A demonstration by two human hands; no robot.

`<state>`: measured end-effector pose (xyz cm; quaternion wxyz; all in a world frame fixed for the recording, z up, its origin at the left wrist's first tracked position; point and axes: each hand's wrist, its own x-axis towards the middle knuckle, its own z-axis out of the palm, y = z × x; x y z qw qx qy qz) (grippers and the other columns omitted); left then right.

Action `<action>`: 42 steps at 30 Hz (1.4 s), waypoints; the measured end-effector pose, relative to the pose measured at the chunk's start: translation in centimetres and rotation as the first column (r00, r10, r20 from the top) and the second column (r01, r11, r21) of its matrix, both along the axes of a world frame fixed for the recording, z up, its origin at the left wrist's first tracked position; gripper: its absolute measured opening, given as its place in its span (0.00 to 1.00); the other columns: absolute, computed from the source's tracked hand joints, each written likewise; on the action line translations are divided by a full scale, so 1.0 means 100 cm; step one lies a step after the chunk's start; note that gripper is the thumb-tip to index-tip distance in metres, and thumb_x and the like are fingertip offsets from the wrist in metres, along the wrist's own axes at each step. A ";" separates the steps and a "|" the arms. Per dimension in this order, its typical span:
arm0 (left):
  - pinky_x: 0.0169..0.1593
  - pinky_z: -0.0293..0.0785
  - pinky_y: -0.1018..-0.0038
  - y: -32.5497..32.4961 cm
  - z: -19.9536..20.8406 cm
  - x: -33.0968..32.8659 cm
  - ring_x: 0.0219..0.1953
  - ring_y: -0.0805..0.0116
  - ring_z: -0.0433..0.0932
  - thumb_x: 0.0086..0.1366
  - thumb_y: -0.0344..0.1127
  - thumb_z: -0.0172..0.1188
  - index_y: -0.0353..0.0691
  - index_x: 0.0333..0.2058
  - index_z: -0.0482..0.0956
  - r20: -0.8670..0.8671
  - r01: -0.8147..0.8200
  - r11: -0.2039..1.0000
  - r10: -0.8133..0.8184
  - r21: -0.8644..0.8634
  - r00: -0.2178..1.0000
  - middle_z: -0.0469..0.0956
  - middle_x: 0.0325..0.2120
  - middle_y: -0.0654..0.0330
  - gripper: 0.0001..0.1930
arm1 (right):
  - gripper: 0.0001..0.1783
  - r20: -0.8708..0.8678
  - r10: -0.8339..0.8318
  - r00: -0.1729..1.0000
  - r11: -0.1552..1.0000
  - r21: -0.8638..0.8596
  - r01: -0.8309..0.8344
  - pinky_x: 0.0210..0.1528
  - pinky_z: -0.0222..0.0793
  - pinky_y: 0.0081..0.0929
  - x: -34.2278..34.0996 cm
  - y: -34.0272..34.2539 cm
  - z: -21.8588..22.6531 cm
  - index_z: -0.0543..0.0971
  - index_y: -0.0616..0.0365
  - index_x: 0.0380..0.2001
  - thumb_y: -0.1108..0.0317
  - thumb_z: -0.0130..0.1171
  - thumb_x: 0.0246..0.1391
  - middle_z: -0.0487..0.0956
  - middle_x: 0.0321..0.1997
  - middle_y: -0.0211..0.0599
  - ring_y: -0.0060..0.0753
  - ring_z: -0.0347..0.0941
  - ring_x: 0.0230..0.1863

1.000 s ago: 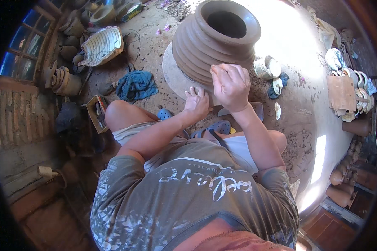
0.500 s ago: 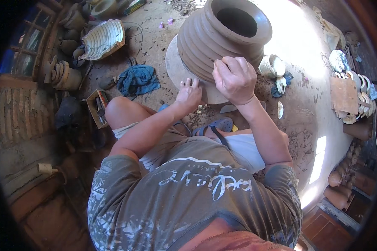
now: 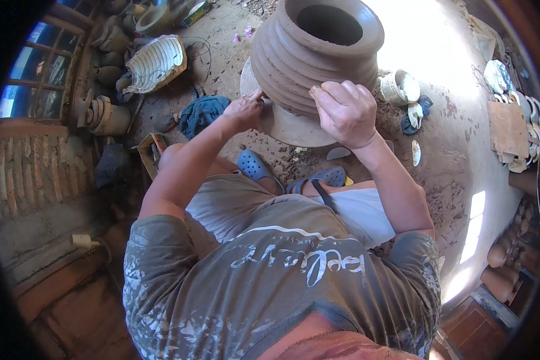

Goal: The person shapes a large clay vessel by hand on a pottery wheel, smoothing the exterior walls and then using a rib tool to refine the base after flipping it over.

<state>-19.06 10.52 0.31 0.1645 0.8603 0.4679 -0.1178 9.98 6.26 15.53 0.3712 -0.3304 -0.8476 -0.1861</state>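
A large grey-brown clay pot [image 3: 303, 75] with ridged sides and a wide, thick rim stands upright on a round potter's wheel [image 3: 297, 128]. My left hand [image 3: 245, 112] is at the left edge of the wheel, its fingers bent over the rim. Close in front of the pot's lower right wall is my right hand [image 3: 346, 114], closed with thumb and fingertips pinched together. Whatever it may hold is hidden, and whether it touches the clay I cannot tell.
Beside the wheel lie a blue cloth [image 3: 203, 116] at left and a pale bucket [image 3: 400, 87] at right. A ribbed white mould piece [image 3: 157, 65] sits farther left. My blue clogs [image 3: 259, 168] are below the wheel. Stacked pots [image 3: 503, 264] line the right side.
My left hand has moved left along the wheel, from its front to its left edge. My right hand stays closed near the pot's wall. The view has shifted slightly.
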 end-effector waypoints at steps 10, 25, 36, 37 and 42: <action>0.58 0.80 0.57 0.023 0.025 -0.017 0.55 0.48 0.81 0.48 0.55 0.82 0.35 0.50 0.83 -0.029 0.078 0.997 -0.078 0.023 0.997 0.71 0.59 0.51 0.37 | 0.05 -0.150 -0.006 0.989 0.995 -0.102 -0.010 0.33 0.73 0.29 0.056 0.001 0.000 0.88 0.50 0.30 0.72 0.74 0.49 0.83 0.34 0.27 0.29 0.78 0.31; 0.48 0.82 0.55 -0.055 0.032 0.051 0.48 0.49 0.86 0.62 0.61 0.71 0.38 0.48 0.83 0.001 0.103 0.994 -0.103 0.040 0.995 0.78 0.55 0.47 0.31 | 0.10 -0.600 -0.740 0.304 0.446 -0.776 -0.446 0.25 0.62 0.22 0.066 0.024 0.003 0.84 0.66 0.35 0.68 0.68 0.63 0.77 0.25 0.28 0.16 0.67 0.23; 0.56 0.80 0.58 -0.033 0.032 0.042 0.56 0.51 0.82 0.55 0.67 0.72 0.33 0.50 0.84 -0.083 0.139 0.987 -0.132 0.079 0.988 0.84 0.47 0.45 0.40 | 0.07 -0.604 -0.779 0.169 0.471 -0.741 -0.478 0.25 0.63 0.20 0.055 0.025 0.001 0.83 0.62 0.35 0.68 0.67 0.64 0.77 0.26 0.26 0.17 0.68 0.24; 0.55 0.81 0.57 -0.040 0.031 0.048 0.56 0.50 0.82 0.55 0.67 0.72 0.32 0.51 0.82 -0.066 0.114 0.991 -0.110 0.068 0.992 0.84 0.47 0.45 0.41 | 0.08 -0.624 -0.769 0.140 0.500 -0.724 -0.475 0.23 0.62 0.21 0.052 0.023 0.000 0.83 0.64 0.35 0.69 0.67 0.64 0.76 0.24 0.27 0.17 0.68 0.22; 0.50 0.83 0.56 -0.064 0.003 0.079 0.52 0.47 0.83 0.58 0.66 0.72 0.32 0.49 0.83 -0.035 0.051 0.990 -0.047 0.133 0.998 0.80 0.51 0.42 0.39 | 0.07 -0.616 -0.784 0.076 0.512 -0.710 -0.483 0.24 0.62 0.20 0.040 0.013 0.000 0.81 0.59 0.32 0.69 0.68 0.64 0.75 0.24 0.25 0.17 0.68 0.23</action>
